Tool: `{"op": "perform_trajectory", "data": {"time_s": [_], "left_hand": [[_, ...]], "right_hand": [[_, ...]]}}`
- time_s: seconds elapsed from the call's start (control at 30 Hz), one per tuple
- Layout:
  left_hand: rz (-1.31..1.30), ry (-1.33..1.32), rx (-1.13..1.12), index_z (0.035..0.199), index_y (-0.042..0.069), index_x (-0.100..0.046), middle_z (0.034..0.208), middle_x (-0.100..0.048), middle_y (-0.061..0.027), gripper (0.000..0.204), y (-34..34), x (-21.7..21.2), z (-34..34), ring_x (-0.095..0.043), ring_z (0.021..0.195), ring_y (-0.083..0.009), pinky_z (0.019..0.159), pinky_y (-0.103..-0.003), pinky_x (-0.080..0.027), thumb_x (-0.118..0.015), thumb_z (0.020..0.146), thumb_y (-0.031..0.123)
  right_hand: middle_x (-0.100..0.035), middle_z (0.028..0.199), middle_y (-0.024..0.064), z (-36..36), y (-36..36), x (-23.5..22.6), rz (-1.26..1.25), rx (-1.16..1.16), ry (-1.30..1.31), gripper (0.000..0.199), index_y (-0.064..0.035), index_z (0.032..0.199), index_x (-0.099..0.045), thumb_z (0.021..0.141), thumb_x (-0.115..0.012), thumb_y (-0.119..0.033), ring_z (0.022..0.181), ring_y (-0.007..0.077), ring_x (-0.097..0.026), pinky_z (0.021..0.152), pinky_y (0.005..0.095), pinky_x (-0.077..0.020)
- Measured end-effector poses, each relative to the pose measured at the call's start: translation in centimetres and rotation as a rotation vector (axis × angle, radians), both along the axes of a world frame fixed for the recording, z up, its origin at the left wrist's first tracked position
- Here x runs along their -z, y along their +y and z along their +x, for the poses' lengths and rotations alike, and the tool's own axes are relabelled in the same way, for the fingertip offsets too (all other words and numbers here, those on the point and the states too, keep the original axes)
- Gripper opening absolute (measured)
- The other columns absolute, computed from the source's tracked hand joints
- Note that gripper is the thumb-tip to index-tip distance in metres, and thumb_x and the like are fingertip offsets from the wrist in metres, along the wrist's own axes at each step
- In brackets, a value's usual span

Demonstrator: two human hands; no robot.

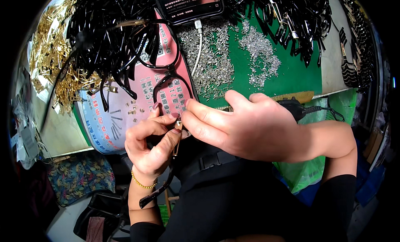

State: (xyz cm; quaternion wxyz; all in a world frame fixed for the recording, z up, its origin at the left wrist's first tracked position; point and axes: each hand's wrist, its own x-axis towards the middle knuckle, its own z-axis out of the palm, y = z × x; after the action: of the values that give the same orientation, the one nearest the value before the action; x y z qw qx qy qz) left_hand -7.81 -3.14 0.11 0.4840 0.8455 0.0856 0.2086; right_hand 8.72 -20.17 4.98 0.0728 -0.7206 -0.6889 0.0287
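A black eyeglass frame [171, 71] extends away from my hands, its round rims over the printed mat. A temple arm [170, 175] with a gold-coloured hinge end and dark curved tip is pinched in my left hand [150, 144], its tip hanging toward my lap. My right hand [246, 127] comes in from the right, fingers pressed together at the near end of the frame, close to the hinge. The right thumb and anything small between those fingertips are hidden.
Black temple arms [100, 29] and gold-coloured metal pieces [54, 46] are heaped at the left. Small silvery parts [210, 54] cover part of the green mat [296, 81]. A phone [189, 7] with a white cable [199, 46] stands behind. A black corded device [293, 109] lies beyond my right wrist.
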Motion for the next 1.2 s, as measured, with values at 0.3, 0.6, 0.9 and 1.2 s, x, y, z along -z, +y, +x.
{"op": "perform_trajectory", "data": {"time_s": [0.3,0.6,0.9,1.2], "left_hand": [[0.393,-0.056,-0.12,0.093,0.004,-0.069,0.104,-0.068,-0.0135,0.025,-1.0,0.9,-0.3,-0.068,0.098,-0.0298,0.098,-0.054,-0.053,-0.081,0.072,-0.004],[0.234,-0.288,-0.512,0.114,-0.007,-0.059,0.103,-0.069,-0.0192,0.03,1.0,-4.6,-0.4,-0.069,0.091,-0.0252,0.086,-0.041,-0.054,-0.047,0.107,0.019],[0.648,0.719,-0.986,0.11,0.007,-0.07,0.102,-0.072,-0.0172,0.044,23.3,-3.0,-7.5,-0.069,0.095,-0.0348,0.079,-0.042,-0.052,-0.056,0.098,0.048],[0.594,0.135,-0.689,0.111,0.007,-0.068,0.102,-0.065,-0.0117,0.02,13.9,-4.7,-2.9,-0.063,0.084,-0.0315,0.076,-0.04,-0.051,-0.069,0.093,0.016]], "right_hand": [[-0.063,0.114,0.0057,0.4,-2.4,-0.1,0.166,0.12,0.022,0.026,-0.0111,0.107,-0.064,0.083,-0.064,-0.022,0.074,0.018,-0.059,0.044,0.0236,-0.042],[-0.067,0.097,0.0236,23.6,-15.6,-1.3,0.313,1.283,-0.021,0.03,0.001,0.107,-0.063,0.084,-0.058,-0.017,0.091,0.0393,-0.066,0.08,0.0476,-0.0516],[-0.067,0.105,0.0284,34.4,-21.2,3.9,-0.149,1.189,-0.188,0.031,0.0042,0.108,-0.063,0.08,-0.06,-0.009,0.104,0.0407,-0.065,0.087,0.0448,-0.0502],[-0.051,0.065,-0.0077,18.3,-15.5,-5.3,0.393,1.198,0.573,0.019,-0.0072,0.096,-0.063,0.097,-0.07,-0.024,0.05,0.0015,-0.042,0.046,0.0187,-0.0317]]}}
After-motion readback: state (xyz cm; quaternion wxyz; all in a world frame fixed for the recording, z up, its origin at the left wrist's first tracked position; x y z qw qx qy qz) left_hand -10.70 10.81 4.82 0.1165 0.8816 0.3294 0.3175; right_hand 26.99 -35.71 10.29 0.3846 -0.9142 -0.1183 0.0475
